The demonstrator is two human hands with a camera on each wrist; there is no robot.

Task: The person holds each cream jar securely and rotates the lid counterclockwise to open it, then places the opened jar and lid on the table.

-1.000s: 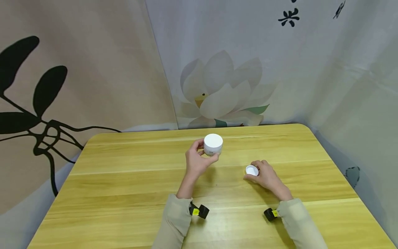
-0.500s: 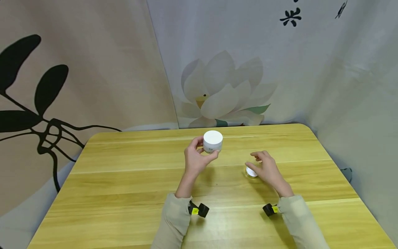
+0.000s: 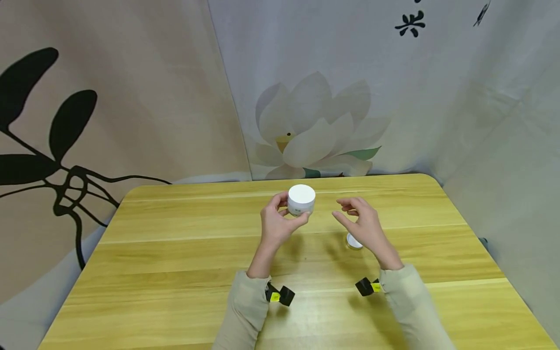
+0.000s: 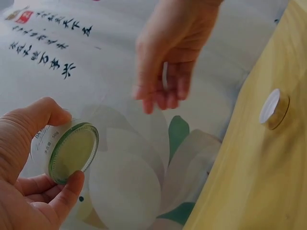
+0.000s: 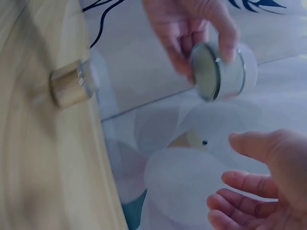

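Observation:
My left hand (image 3: 279,227) grips a small white cosmetic jar (image 3: 301,200) above the table, thumb on one side and fingers on the other. The jar's clear, greenish glass base (image 4: 74,152) and fine print show in the left wrist view. Its flat white top faces up in the head view. My right hand (image 3: 366,228) is in the air right of the jar, fingers loosely bent and apart, holding nothing. Below it, a gold-sided lid (image 4: 275,109) with a white inside lies face up on the table, partly covered by that hand in the head view.
The wooden table (image 3: 183,272) has rounded far corners. Behind it hangs a curtain (image 3: 332,43) printed with a pale lotus flower and dark leaves. A black wrist camera (image 3: 280,295) sits on the left sleeve, another camera (image 3: 367,287) on the right one.
My right hand has let go of the gold lid, lifted off it, and moved up and left toward the jar. The left hand with the jar has hardly moved.

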